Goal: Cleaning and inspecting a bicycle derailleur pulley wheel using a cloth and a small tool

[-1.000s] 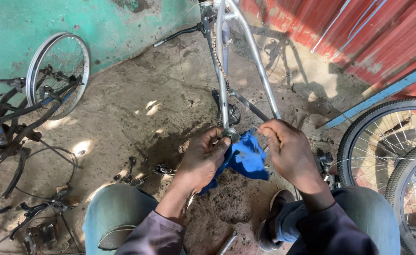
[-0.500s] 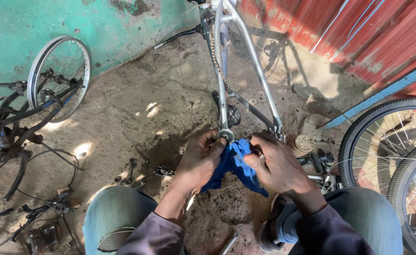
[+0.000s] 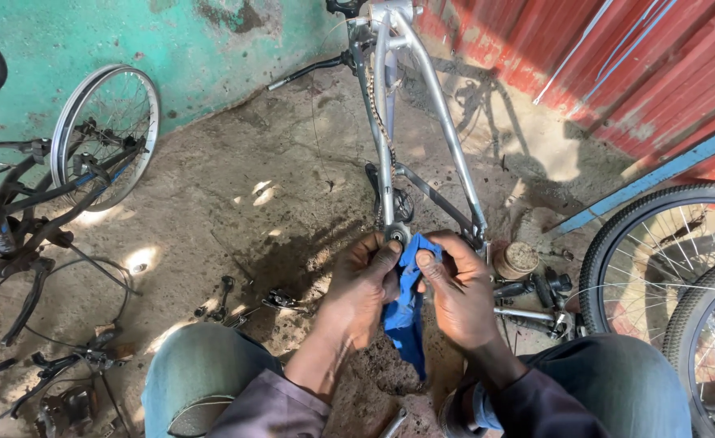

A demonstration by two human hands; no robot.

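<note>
My left hand [image 3: 363, 284] is curled, thumb and fingers pinching the top edge of a crumpled blue cloth rag [image 3: 406, 312]. My right hand [image 3: 459, 292] grips the same rag from the other side, fingers bent close around it. Both press it against a small round grey metal part [image 3: 396, 234] at the low end of the upturned silver bicycle frame [image 3: 422, 122]; the rag's tail hangs down between my wrists. Dirt floor [image 3: 236, 203] below, oil-dark near the frame. Loose black metal bits [image 3: 244, 302] lie just left of my left hand. A spoked wheel with black tyre [image 3: 658, 251] stands to my right, a bare silver rim [image 3: 106, 134] well off left.
</note>
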